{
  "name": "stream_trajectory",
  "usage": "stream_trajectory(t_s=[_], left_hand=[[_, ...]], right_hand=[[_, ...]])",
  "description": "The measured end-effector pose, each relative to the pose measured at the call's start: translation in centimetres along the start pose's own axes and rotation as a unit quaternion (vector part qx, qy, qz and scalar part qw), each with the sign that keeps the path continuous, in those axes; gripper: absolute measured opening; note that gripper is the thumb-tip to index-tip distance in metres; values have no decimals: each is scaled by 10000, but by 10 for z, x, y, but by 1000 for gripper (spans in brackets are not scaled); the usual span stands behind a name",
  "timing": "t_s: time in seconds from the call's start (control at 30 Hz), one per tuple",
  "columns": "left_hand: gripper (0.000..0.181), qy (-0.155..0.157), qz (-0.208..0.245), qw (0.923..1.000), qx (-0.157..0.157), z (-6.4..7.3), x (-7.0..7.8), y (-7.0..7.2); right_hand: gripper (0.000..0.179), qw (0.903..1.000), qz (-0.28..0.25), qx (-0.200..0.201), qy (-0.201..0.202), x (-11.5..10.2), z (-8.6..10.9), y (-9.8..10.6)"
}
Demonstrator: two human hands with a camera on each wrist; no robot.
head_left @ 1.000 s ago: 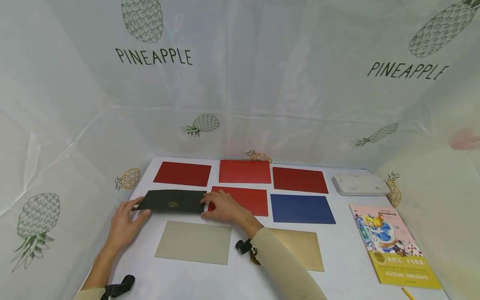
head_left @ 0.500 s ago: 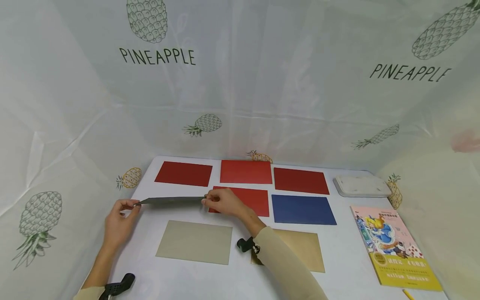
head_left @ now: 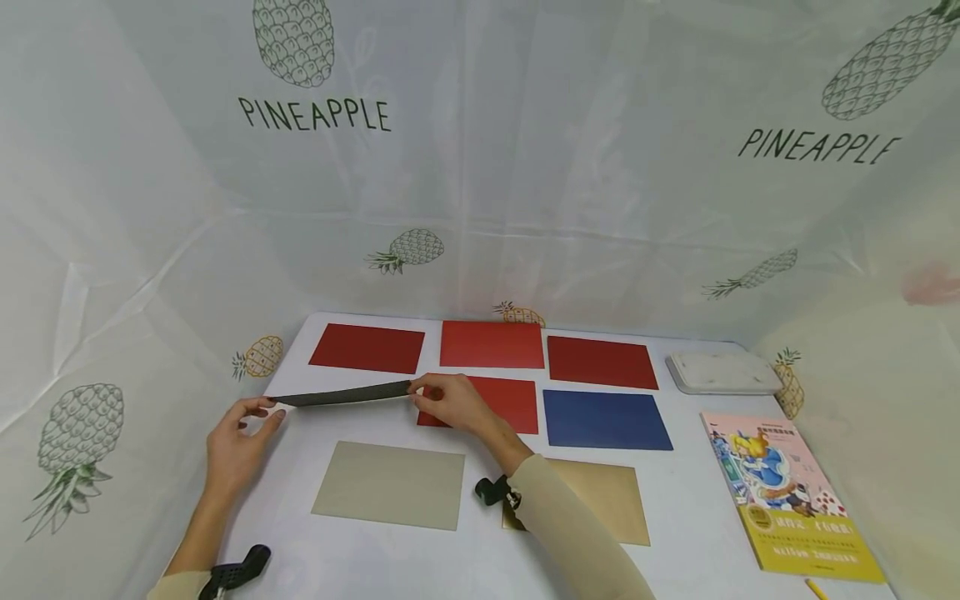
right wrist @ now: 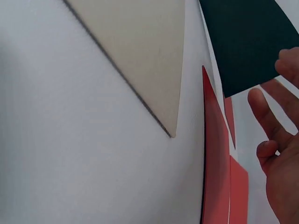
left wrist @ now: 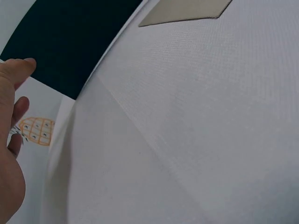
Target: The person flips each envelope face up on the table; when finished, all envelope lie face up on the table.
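A dark green card, seen almost edge-on in the head view, is stretched between both hands above the white table. My left hand pinches its left end; in the left wrist view the thumb lies over the corner of the card. At the right end, my right hand pinches it by the corner. The right wrist view shows the card's plain green face, with the other fingers spread beneath. Behind the right hand a red card is partly covered. Nearer the body lies a beige card.
Along the back lie a dark red card, a bright red card and another dark red card. A blue card, a gold card partly under the right sleeve, a white case, a picture book and a yellow pencil are on the right.
The green card has tilted from showing its gold-emblem face to nearly edge-on. Its right end has risen slightly in the last half second. The other cards have stayed in place.
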State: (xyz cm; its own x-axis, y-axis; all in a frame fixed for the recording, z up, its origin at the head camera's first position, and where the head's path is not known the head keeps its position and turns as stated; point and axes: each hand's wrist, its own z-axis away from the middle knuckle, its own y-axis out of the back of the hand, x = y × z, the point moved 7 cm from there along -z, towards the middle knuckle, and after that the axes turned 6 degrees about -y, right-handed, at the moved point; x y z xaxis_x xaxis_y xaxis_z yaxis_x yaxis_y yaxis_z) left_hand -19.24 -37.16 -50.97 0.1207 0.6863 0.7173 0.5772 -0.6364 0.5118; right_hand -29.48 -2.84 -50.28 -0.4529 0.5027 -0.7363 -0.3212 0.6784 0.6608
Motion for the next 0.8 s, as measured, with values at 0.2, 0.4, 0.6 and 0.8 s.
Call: stream_trajectory(t_s=[0.2, 0.4, 0.6, 0.8], left_hand=[[41, -747, -76, 9972, 63, -5, 7, -2], [58, -1596, -137, 9871, 22, -12, 17, -8], [74, -2039, -585, 9770, -238, -12, 21, -16], [83, -1956, -843, 9749, -655, -8, 19, -23]], right_hand=[[28, 9965, 778, 53, 310, -6, -1, -1], [37, 9867, 1480, 171, 642, -15, -1, -3], [52, 9751, 2115, 146, 656, -16, 0, -8], [65, 9703, 2372, -60, 478, -16, 2, -14]])
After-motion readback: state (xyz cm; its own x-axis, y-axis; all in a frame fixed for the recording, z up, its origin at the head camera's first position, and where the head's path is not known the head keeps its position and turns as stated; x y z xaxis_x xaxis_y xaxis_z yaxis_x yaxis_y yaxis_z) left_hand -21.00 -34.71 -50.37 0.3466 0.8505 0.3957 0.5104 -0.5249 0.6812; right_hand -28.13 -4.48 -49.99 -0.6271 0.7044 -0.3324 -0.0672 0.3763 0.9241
